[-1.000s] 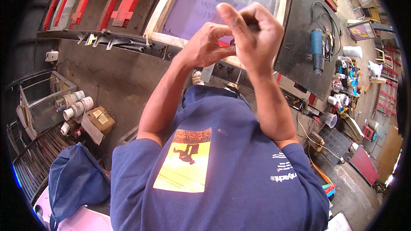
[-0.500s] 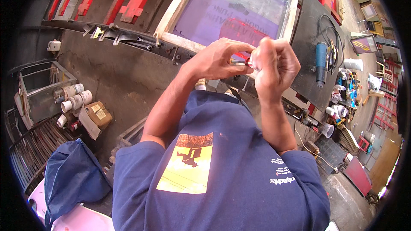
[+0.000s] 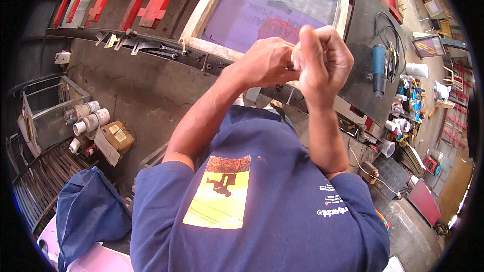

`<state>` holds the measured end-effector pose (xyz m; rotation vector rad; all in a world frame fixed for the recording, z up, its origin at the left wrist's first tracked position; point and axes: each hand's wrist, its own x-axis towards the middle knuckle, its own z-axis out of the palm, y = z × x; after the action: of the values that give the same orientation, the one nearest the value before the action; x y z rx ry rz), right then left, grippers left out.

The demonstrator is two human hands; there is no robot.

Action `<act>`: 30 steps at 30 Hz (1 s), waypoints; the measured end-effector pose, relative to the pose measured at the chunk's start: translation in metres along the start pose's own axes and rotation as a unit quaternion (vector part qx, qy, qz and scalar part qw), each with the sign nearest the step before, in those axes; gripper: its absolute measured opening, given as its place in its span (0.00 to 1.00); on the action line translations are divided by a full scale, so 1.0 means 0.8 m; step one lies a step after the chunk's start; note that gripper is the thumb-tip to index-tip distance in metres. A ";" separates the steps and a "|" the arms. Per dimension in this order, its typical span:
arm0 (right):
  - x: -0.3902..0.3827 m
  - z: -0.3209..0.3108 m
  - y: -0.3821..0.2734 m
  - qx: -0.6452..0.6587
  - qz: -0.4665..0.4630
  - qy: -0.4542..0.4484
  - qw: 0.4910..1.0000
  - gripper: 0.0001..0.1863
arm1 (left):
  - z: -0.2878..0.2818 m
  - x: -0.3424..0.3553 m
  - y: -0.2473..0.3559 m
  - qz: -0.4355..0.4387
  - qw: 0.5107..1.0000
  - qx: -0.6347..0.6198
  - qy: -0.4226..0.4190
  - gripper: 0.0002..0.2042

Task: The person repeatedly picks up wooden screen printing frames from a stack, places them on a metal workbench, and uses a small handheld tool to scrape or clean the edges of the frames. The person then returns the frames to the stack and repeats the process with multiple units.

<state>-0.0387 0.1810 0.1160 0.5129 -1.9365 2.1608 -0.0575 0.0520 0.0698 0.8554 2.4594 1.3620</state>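
Note:
My left hand (image 3: 267,63) and my right hand (image 3: 322,63) meet above the front edge of a workbench. The left fingers curl against the right hand around a small item that is mostly hidden. My right hand is closed, thumb raised and fingers bent inward, also around something I cannot make out. Just beyond them lies a pale wooden-framed screen (image 3: 198,12) with a purple and grey mesh. A blue cylindrical power tool (image 3: 379,68), with a coiled black cable, rests on a dark board (image 3: 360,30) to their right.
Red slatted racks (image 3: 156,7) lie along the bench at upper left. White buckets (image 3: 83,127), a cardboard box (image 3: 118,138) and a metal frame (image 3: 55,95) stand on the floor at left. A navy bag (image 3: 88,211) sits at lower left, and assorted containers crowd the right.
Both hands moved right and down, then rose slightly, staying together. The small red and metal item glimpsed between them half a second ago is now mostly covered by my fingers.

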 end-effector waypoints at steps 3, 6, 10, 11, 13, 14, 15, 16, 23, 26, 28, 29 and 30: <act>0.014 -0.056 0.002 0.125 0.061 -0.322 0.936 0.18 | -0.007 -0.013 -0.017 0.029 0.992 -0.115 -0.037 0.22; 0.038 -0.087 0.012 0.240 0.166 -0.304 0.907 0.14 | -0.020 -0.006 -0.004 0.070 0.988 -0.125 -0.057 0.24; 0.027 -0.041 -0.007 -0.131 0.060 0.002 0.990 0.13 | -0.012 0.009 -0.009 0.045 0.996 -0.072 -0.009 0.18; 0.017 -0.027 -0.010 -0.115 0.019 0.041 0.992 0.13 | -0.010 0.010 -0.009 0.033 0.997 -0.070 0.003 0.17; -0.002 -0.010 -0.010 -0.083 -0.058 0.115 0.988 0.13 | -0.012 0.008 -0.001 0.035 0.998 -0.054 0.013 0.14; -0.008 -0.021 -0.011 -0.139 -0.041 0.086 0.986 0.15 | -0.014 0.005 0.006 0.029 0.998 -0.045 0.014 0.14; 0.003 -0.039 -0.012 -0.087 0.006 -0.016 0.996 0.15 | -0.018 0.001 0.012 0.021 0.999 -0.034 0.015 0.13; 0.016 -0.058 -0.007 0.051 0.053 -0.143 0.987 0.14 | -0.022 0.002 0.014 -0.034 0.993 -0.103 -0.052 0.14; 0.019 -0.041 -0.009 -0.164 0.011 0.005 0.986 0.12 | -0.011 0.018 0.003 0.092 0.992 -0.087 0.007 0.16; 0.003 -0.014 -0.007 -0.068 0.000 0.107 0.992 0.14 | -0.012 0.008 0.004 0.080 0.992 -0.096 0.025 0.16; 0.005 -0.029 -0.018 -0.095 0.045 0.016 0.994 0.15 | -0.011 0.001 0.004 0.082 0.988 -0.128 0.037 0.15; 0.014 -0.045 -0.016 0.040 0.093 -0.083 0.991 0.15 | -0.011 -0.001 0.004 0.077 0.986 -0.144 0.016 0.15; 0.028 -0.075 -0.010 0.117 0.116 -0.235 0.958 0.15 | -0.014 -0.001 0.006 0.075 0.985 -0.155 -0.006 0.15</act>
<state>-0.0638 0.2392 0.1270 0.9628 -2.0563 2.6285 -0.0603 0.0455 0.0799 0.9818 2.1281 1.7275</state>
